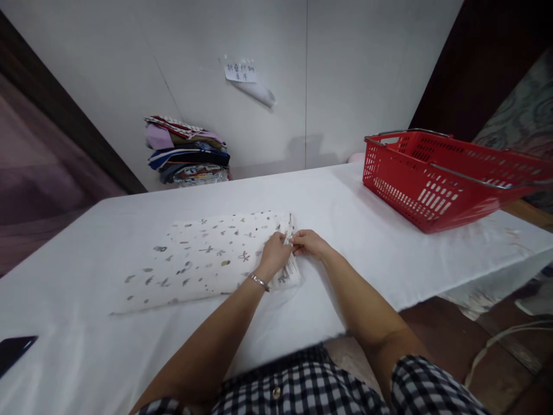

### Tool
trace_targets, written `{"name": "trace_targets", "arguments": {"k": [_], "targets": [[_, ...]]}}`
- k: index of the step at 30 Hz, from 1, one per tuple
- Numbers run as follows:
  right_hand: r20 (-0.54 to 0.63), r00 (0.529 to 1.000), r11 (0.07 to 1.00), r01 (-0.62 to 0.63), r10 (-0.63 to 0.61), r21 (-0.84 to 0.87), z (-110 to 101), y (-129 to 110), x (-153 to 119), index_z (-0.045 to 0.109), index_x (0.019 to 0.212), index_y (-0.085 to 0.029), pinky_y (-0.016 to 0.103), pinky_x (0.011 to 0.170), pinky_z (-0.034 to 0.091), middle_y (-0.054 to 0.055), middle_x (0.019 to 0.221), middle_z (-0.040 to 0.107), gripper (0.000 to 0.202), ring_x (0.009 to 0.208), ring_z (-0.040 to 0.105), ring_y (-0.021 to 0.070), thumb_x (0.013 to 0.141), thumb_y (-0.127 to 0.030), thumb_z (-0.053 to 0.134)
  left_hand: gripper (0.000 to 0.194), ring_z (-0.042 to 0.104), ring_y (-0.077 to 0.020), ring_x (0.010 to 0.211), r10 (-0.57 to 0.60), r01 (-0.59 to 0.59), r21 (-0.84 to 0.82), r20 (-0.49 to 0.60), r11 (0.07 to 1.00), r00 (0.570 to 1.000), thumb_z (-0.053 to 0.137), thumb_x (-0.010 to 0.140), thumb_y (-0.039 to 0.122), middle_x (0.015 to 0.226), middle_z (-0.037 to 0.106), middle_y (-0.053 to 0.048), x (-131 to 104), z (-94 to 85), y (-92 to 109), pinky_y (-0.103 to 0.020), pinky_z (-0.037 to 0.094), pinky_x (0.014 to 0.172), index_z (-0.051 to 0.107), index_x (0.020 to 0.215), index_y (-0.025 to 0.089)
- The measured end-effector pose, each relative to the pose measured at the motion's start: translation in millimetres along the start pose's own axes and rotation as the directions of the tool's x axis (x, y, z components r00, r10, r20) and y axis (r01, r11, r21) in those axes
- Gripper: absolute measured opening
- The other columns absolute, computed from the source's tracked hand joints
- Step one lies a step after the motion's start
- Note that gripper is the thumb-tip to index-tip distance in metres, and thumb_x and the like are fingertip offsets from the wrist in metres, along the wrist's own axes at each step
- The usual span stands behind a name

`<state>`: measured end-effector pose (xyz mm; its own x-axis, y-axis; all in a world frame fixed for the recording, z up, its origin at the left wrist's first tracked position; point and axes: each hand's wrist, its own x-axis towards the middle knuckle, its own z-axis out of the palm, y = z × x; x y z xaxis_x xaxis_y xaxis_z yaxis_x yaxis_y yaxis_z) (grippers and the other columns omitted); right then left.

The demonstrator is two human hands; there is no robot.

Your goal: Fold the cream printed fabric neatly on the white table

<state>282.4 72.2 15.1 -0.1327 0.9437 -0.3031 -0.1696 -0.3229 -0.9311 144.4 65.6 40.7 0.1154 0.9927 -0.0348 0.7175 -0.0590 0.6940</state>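
A white piece of clothing [207, 253] with small grey and brown prints lies flat and lengthwise on the white-covered table [354, 230]. Its right end is gathered into pleats, like an elastic waistband. My left hand [275, 253], a bracelet [260, 282] on its wrist, is closed on that gathered edge. Right beside it, my right hand [309, 243] pinches the same edge from the right, thumb and fingers together. The two sets of fingertips nearly meet. Whatever small part lies between them, perhaps a cord, is too small to make out.
A red plastic basket [415, 190] with metal handles stands at the table's right end. Folded clothes [190, 153] are stacked behind the table's back edge, at left. A dark phone-like object [16, 350] lies at the near left. A paper note [241, 71] hangs on the wall.
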Motion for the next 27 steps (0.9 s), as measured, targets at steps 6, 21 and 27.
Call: {"name": "trace_targets", "arguments": {"k": [6,21,27], "targets": [[0.020,0.999,0.996,0.029,-0.027,-0.088,-3,-3,-1,0.063,0.073,-0.014,0.018,0.045,0.039,0.001,0.058,0.061,0.013,0.049,0.052,0.0086,0.063,-0.011,0.056,0.038,0.057,-0.0181,0.079,-0.004,0.004,0.025,0.009,1.000,1.000,0.068,0.065,0.039,0.086,0.062,-0.004,-2,-3.1,1,-0.025,0.037,0.064,0.054,0.094,0.019],[-0.185,0.953,0.277,-0.115,-0.240,-0.954,21,1,-6,0.067,0.085,-0.017,0.025,0.057,0.034,0.012,0.091,0.068,0.022,0.079,0.060,0.0209,0.076,-0.027,0.050,0.024,0.057,-0.0163,0.078,0.016,-0.016,-0.003,-0.048,1.000,0.999,0.057,0.067,0.018,0.084,0.063,-0.003,1,-3.4,-4,-0.025,0.038,0.066,0.055,0.091,0.020],[-0.244,0.942,0.398,-0.137,-0.231,-0.907,9,-3,-5,0.065,0.077,-0.018,0.023,0.055,0.034,0.007,0.083,0.067,0.015,0.076,0.059,0.0179,0.069,-0.023,0.053,0.028,0.057,-0.0168,0.081,0.029,-0.029,0.010,-0.047,1.000,0.998,0.056,0.067,0.016,0.089,0.063,-0.004,1,-4.5,-4,-0.025,0.039,0.068,0.056,0.094,0.019]]}}
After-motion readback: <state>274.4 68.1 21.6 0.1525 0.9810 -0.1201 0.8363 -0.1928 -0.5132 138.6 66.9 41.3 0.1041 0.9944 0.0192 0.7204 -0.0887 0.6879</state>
